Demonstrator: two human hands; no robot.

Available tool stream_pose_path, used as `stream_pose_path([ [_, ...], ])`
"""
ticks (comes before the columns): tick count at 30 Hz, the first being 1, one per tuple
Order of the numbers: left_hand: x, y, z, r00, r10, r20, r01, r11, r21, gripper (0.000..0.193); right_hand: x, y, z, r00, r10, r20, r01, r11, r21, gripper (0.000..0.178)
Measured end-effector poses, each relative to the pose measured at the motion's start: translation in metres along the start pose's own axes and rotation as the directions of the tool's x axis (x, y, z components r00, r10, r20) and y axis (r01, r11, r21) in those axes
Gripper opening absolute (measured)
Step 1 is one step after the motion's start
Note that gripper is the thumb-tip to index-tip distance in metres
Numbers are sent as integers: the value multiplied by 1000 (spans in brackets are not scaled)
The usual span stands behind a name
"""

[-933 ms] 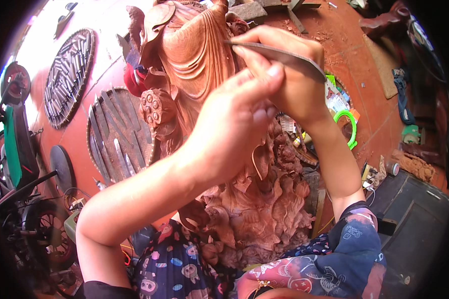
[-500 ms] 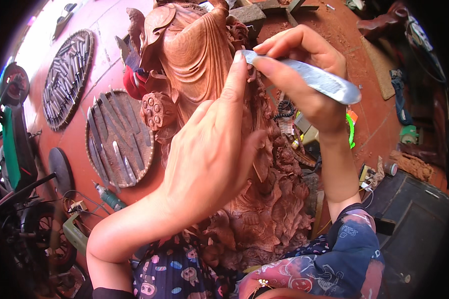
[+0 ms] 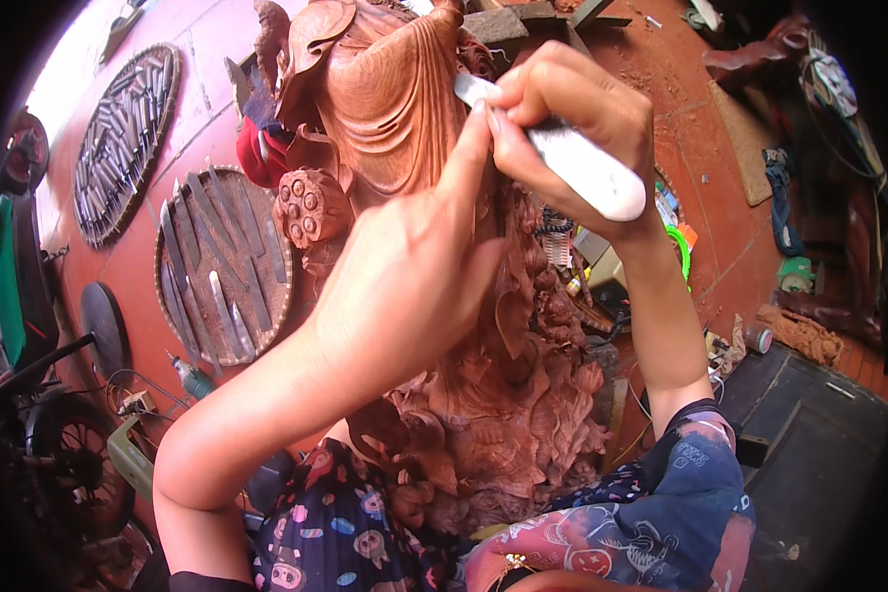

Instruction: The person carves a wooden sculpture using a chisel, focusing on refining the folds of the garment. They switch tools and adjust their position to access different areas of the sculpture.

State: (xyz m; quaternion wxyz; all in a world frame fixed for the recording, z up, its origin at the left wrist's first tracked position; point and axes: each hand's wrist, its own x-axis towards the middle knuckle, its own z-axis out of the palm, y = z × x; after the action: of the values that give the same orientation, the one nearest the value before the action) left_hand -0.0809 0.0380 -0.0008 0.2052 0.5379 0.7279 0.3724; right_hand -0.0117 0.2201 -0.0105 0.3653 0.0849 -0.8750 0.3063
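Note:
A large reddish-brown wooden statue (image 3: 380,109) with carved robe folds stands before me, its lower part densely carved. My right hand (image 3: 582,118) is closed around a carving knife (image 3: 587,173) with a thick white handle, which slants across the statue's upper right side. The knife's tip reaches the edge of the folds; its exact contact is hard to see. My left hand (image 3: 400,266) lies over the front of the statue, index finger stretched up to the knife beside the right fingertips. Its thumb is spread away, and the remaining fingers are mostly hidden.
To the left, a round woven tray (image 3: 222,266) holds several flat knives, and a farther tray (image 3: 128,148) is full of chisels. A green power drill (image 3: 189,375) lies near a motorbike (image 3: 69,444). Wood scraps (image 3: 498,28) lie behind the statue; a dark panel (image 3: 819,444) is at right.
My right hand has shifted left and slightly down, turning the knife steeper, and its tip sits farther left. My left index finger remains beside it. The whole view has moved slightly.

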Motion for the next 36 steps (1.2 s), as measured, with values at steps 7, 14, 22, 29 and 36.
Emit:
stream_pose_path([
  [7, 4, 1, -7, 996, -64, 56, 65, 998, -10, 84, 12, -4, -3, 999, 10, 42, -8, 999, -47, 18],
  [14, 3, 3, -5, 999, -35, 29, 35, 999, -18, 84, 15, -7, -1, 993, 118, 3, -118, 993, 7, 19],
  [22, 3, 0, -6, 1000, -3, -17, 3, 1000, 4, 85, 13, 1, 5, 983, 165, -79, -160, 985, 61, 20],
  [29, 2, 2, -6, 998, 53, -35, -53, 999, -3, 90, 7, 0, 7, 952, 276, -131, -251, 951, 182, 17],
  [36, -22, 25, 2, 992, 49, 114, -35, 992, -122, 94, -3, -14, -18, 915, 398, -59, -315, 800, 510, 9],
])
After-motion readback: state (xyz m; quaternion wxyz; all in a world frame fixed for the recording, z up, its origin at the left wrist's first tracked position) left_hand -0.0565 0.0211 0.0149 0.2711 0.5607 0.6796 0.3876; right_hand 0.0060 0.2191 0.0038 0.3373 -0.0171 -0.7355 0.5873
